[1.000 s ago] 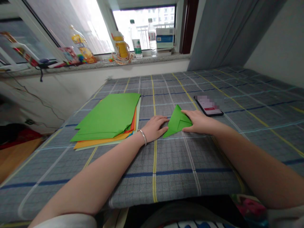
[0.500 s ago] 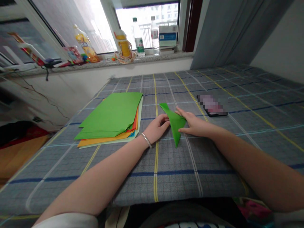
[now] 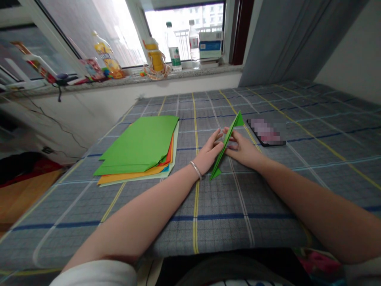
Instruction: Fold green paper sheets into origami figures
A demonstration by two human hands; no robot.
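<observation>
A folded piece of green paper [image 3: 226, 143] stands nearly edge-on between my hands, slanting from lower left to upper right, with small pointed flaps at both ends. From its left side my left hand [image 3: 210, 153] grips it, thumb against the near face; a silver bangle circles that wrist. On the other side my right hand [image 3: 242, 150] holds the same paper, its fingers partly hidden behind it. Left of my hands lies a stack of coloured paper [image 3: 139, 143], green on top, with orange, red and pale green edges showing beneath.
A phone [image 3: 266, 133] with a blurred screen lies to the right on the checked cloth [image 3: 149, 234]. Beyond the far edge, the windowsill [image 3: 131, 81] carries bottles, a yellow flask [image 3: 156, 59] and a box [image 3: 210, 45]. Grey curtain [image 3: 285, 43] hangs at the right.
The green paper has turned from lying broad side up to nearly edge-on, and now leans toward upper right. My left hand has moved right, closer to my right hand.
</observation>
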